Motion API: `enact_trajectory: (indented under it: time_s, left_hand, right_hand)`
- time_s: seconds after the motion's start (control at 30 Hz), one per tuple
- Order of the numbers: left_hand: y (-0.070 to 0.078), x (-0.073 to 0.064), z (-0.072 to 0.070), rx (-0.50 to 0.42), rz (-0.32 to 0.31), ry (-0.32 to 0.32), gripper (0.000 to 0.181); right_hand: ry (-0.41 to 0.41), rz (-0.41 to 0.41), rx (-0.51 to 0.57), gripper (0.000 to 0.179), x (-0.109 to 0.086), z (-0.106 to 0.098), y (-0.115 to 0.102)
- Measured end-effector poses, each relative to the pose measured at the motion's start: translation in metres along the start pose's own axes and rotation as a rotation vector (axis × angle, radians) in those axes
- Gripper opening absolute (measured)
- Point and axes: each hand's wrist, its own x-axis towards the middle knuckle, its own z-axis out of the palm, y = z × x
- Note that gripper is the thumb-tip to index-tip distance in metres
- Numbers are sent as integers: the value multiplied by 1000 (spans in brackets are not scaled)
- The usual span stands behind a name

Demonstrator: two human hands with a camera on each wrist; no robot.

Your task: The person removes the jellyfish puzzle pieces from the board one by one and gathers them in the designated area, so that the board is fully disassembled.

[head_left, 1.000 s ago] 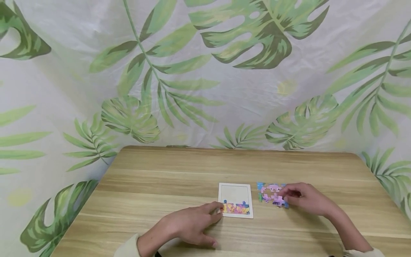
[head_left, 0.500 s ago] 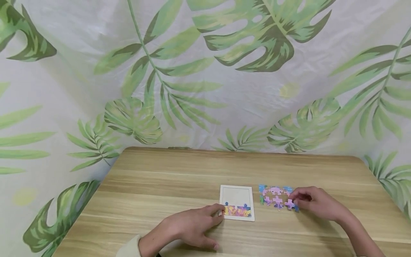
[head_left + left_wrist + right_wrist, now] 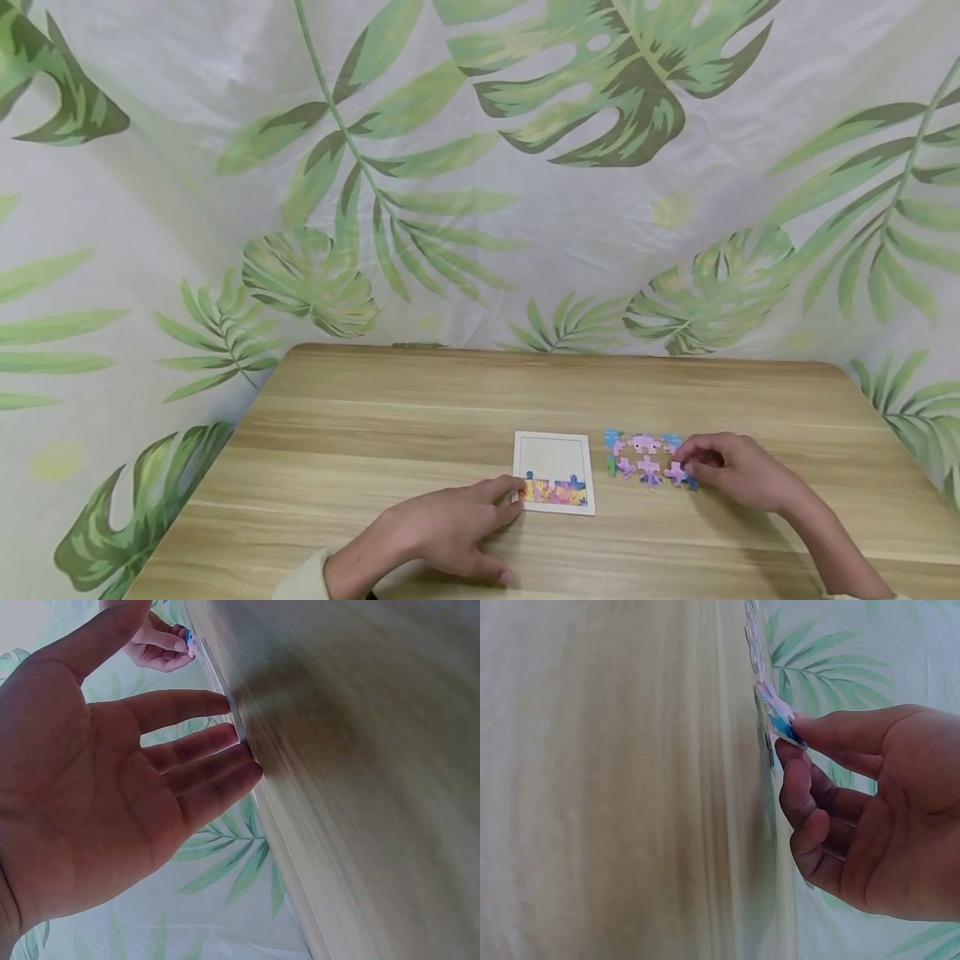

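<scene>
- L hand [image 3: 453, 525]: fingers are stretched out nearly straight, thumb stands well apart, so the grip is wide. The fingertips [image 3: 251, 771] touch the left edge of the white tray [image 3: 553, 454], near its lower left corner.
- R hand [image 3: 738, 468]: grip is narrow; thumb and index finger pinch one pink-and-blue piece [image 3: 780, 720]. The other fingers are curled in beneath, acc. to the right wrist view.
- The pinched piece is at the right end of the lower row of the loose pieces [image 3: 649, 472]. It looks tilted in the right wrist view; I cannot tell if one edge touches the table [image 3: 375, 404].
- The loose pieces (pink, purple, blue, w/ some green at left) lie flat to the right of the tray, just beside it, approx. in 2 rows, w/ wood visible in btw.
- The tray lies flat btw. the two hands. A strip of fitted pieces [image 3: 557, 492], mostly yellow & pink, fills its near part; blue tabs point away from the person. The far part shows a bare cream base.
- Bkgd.: a pale cloth [image 3: 450, 250] w/ green leaf print hangs behind the table. A light sleeve [image 3: 303, 575] is at the L wrist.
</scene>
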Motion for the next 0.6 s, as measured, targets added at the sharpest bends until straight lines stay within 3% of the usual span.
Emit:
enact_trajectory:
  time_s: [0.33,0.6]
  left_hand:
    - [0,0,0,11,4,4,82]
    - [1,0,0,34,17,17,83]
  right_hand:
    - [12,15,-37,10,0,1,-3]
    - [0,22,-21,21,-1,-1,-4]
